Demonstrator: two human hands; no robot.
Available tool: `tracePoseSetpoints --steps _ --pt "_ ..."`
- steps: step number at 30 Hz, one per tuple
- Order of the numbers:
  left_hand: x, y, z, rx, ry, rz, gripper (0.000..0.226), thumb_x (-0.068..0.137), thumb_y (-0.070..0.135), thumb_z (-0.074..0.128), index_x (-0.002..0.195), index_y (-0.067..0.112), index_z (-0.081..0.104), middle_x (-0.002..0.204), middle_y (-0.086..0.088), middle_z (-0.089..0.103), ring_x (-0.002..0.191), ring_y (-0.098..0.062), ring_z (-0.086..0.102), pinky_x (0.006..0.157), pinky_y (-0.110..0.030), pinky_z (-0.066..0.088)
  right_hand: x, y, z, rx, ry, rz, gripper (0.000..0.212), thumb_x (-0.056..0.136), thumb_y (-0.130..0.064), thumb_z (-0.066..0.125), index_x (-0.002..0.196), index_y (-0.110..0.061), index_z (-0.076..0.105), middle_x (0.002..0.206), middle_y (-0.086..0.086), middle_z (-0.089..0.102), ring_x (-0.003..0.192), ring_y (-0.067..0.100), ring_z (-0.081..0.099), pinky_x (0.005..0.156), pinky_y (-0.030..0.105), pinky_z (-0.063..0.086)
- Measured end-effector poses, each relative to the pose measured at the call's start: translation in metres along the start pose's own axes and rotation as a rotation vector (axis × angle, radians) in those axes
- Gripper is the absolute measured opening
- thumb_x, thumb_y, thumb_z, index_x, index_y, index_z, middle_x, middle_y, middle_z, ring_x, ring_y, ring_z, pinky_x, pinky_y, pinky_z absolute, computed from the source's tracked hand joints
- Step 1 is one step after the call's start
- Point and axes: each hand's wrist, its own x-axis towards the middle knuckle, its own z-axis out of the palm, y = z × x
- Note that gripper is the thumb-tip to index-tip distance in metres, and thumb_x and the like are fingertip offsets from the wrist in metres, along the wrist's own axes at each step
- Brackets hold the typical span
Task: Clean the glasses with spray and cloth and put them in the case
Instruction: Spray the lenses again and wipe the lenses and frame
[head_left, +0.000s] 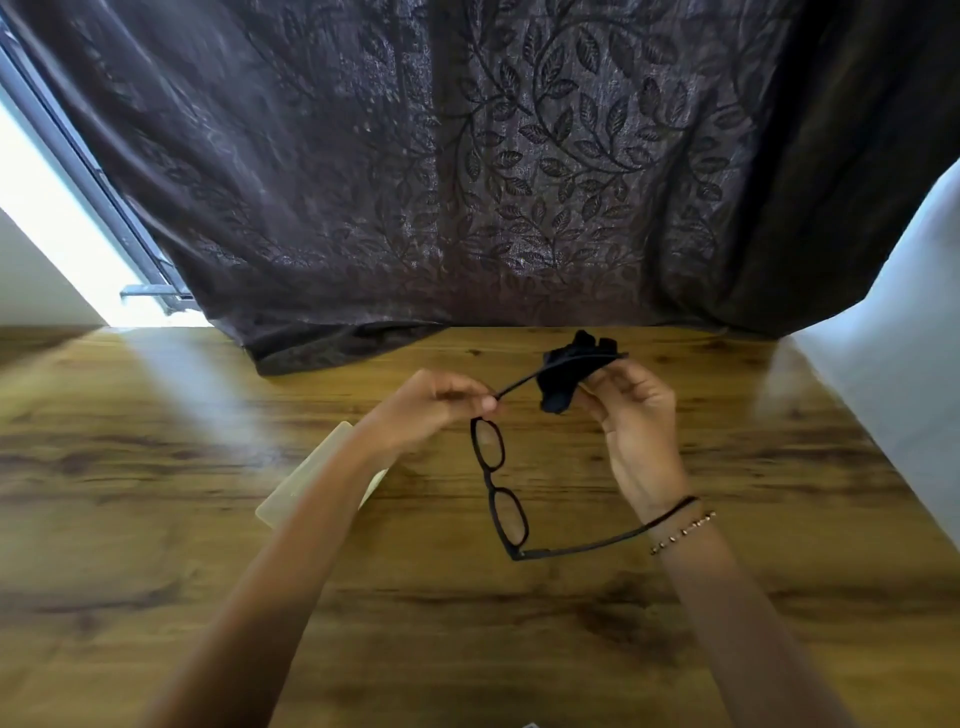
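Black-framed glasses (500, 488) hang above the wooden table with both arms unfolded. My left hand (431, 410) pinches the far arm of the glasses close to the hinge. My right hand (636, 415) grips a dark cloth (566, 376) wrapped round the tip of that same arm. The near arm of the glasses runs back to my right wrist. A pale, translucent case (306, 480) lies flat on the table under my left forearm, partly hidden by it. No spray bottle is in sight.
The wooden table (467, 623) fills the lower half of the view. A dark leaf-patterned curtain (467, 182) hangs behind it and spills onto the far edge. A white wall (893, 322) borders the right side, a bright window (52, 234) the left.
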Motion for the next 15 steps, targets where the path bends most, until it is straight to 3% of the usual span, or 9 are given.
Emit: tracePoseSetpoints --steps 2,5,9,12,14,15 --pt "-0.004 0.000 -0.007 0.030 0.074 -0.025 0.015 0.084 0.030 0.067 0.095 0.021 0.075 0.096 0.008 0.074 0.094 0.000 0.065 0.086 -0.018 0.046 0.004 -0.009 -0.014 -0.010 0.012 0.026 0.012 0.078 -0.009 0.064 0.084 -0.013 0.073 0.086 0.001 0.076 0.084 0.016 0.072 0.072 0.024 0.057" --pt "-0.011 0.000 -0.018 0.144 0.184 -0.027 0.014 0.083 0.032 0.068 0.094 0.026 0.075 0.095 0.012 0.073 0.094 -0.002 0.064 0.090 -0.023 0.046 0.012 -0.026 -0.037 -0.141 0.059 0.038 0.018 0.076 -0.015 0.068 0.093 -0.012 0.071 0.089 0.000 0.076 0.087 0.014 0.072 0.074 0.020 0.056" --pt "-0.010 0.006 -0.016 0.539 0.335 0.029 0.014 0.085 0.033 0.066 0.095 0.029 0.074 0.097 0.008 0.071 0.091 -0.006 0.058 0.083 -0.022 0.045 0.015 -0.043 -0.033 -0.551 0.063 -0.171 0.020 0.084 -0.010 0.070 0.090 -0.029 0.072 0.083 -0.015 0.074 0.083 -0.001 0.067 0.073 0.010 0.048" --pt "-0.011 0.017 -0.001 0.724 0.458 0.133 0.012 0.086 0.031 0.066 0.094 0.028 0.074 0.080 0.017 0.053 0.078 -0.009 0.048 0.075 -0.025 0.040 0.010 -0.041 0.002 -1.029 -0.147 -0.475 0.018 0.081 -0.014 0.072 0.094 -0.027 0.073 0.085 -0.021 0.067 0.083 0.002 0.059 0.075 0.009 0.043" --pt "-0.014 0.025 0.009 0.794 0.503 0.259 0.011 0.085 0.025 0.066 0.091 0.023 0.075 0.073 0.023 0.045 0.079 -0.012 0.045 0.073 -0.025 0.035 0.007 -0.031 0.024 -1.261 -0.313 -0.594 0.015 0.084 -0.013 0.070 0.098 -0.015 0.075 0.090 -0.008 0.070 0.088 0.011 0.057 0.077 0.022 0.045" --pt "-0.014 0.028 0.013 0.843 0.502 0.293 0.012 0.085 0.021 0.064 0.091 0.020 0.075 0.075 0.019 0.052 0.084 -0.014 0.047 0.073 -0.025 0.033 0.005 -0.027 0.032 -1.319 -0.382 -0.566 0.016 0.086 -0.015 0.068 0.101 -0.013 0.074 0.094 -0.003 0.071 0.093 0.016 0.057 0.078 0.028 0.046"
